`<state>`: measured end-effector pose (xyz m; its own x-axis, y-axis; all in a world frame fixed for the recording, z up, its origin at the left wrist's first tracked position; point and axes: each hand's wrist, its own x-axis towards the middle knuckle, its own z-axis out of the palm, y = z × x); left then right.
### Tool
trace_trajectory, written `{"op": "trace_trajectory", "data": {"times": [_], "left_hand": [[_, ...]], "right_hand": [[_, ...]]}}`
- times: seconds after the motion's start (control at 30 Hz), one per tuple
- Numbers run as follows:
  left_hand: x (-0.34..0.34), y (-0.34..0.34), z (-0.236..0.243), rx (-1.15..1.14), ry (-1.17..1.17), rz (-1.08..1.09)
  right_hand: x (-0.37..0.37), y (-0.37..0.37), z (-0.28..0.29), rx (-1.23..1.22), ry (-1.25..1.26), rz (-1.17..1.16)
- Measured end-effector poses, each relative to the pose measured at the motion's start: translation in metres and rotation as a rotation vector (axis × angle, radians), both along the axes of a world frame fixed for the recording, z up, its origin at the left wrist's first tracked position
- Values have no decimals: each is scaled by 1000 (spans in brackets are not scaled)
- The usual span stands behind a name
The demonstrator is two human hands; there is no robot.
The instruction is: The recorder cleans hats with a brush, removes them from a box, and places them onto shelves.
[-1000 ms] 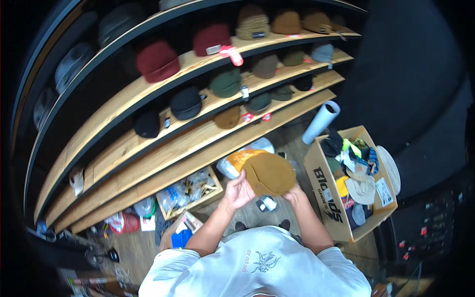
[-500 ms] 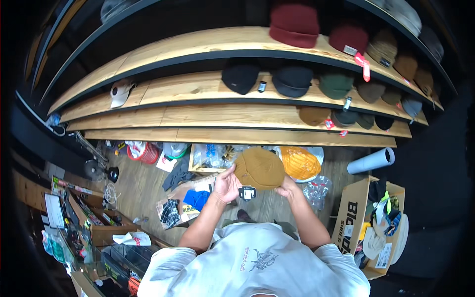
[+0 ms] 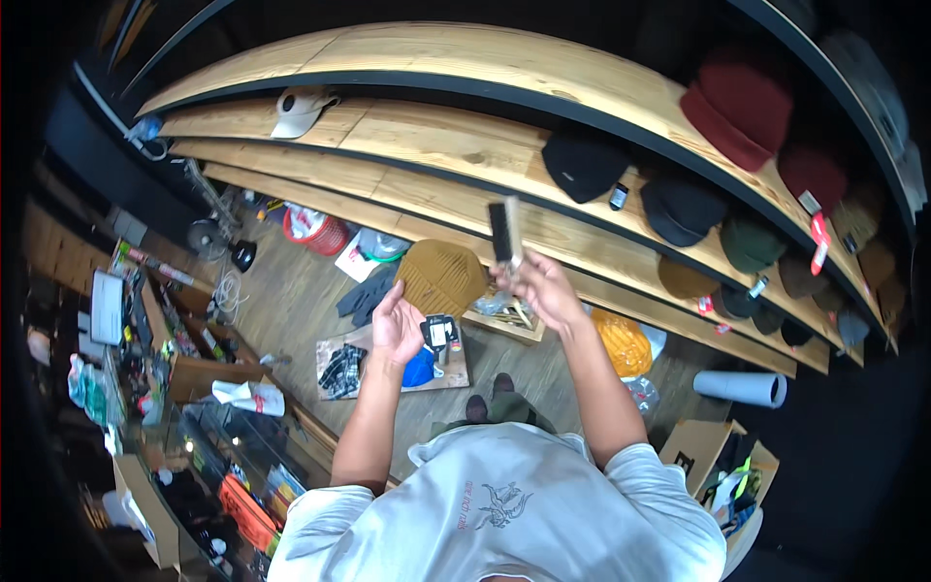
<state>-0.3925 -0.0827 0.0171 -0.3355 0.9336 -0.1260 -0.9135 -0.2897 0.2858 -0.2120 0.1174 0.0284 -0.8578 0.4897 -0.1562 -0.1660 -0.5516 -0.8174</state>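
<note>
My left hand (image 3: 396,328), palm up and loosely curled, holds the mustard-brown ribbed knit beanie (image 3: 441,277) by its edge. My right hand (image 3: 543,291), fingers closed, grips a pale-backed brush with dark bristles (image 3: 507,233), raised nearly upright beside the beanie.

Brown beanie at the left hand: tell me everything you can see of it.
The brown beanie is mustard-toned, rounded and ribbed, apparently knitted. The left hand holds it up by its lower-left side, ribs slanting across it. A black-and-white tag shows just below; its attachment is unclear. The beanie's far side is hidden.
</note>
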Motion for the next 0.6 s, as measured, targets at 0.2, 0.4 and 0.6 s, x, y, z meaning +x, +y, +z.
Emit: {"op": "trace_trajectory", "data": {"times": [0.2,0.4,0.6], "left_hand": [[-24,30,1,40,-53,40],[-44,46,-7,7,-78,52],[-68,43,-29,-26,-109,9]], "right_hand": [[-74,40,7,-333,62,-164],[-80,55,4,-504,313,-109],[-94,62,8,-277,-39,-420]]}}
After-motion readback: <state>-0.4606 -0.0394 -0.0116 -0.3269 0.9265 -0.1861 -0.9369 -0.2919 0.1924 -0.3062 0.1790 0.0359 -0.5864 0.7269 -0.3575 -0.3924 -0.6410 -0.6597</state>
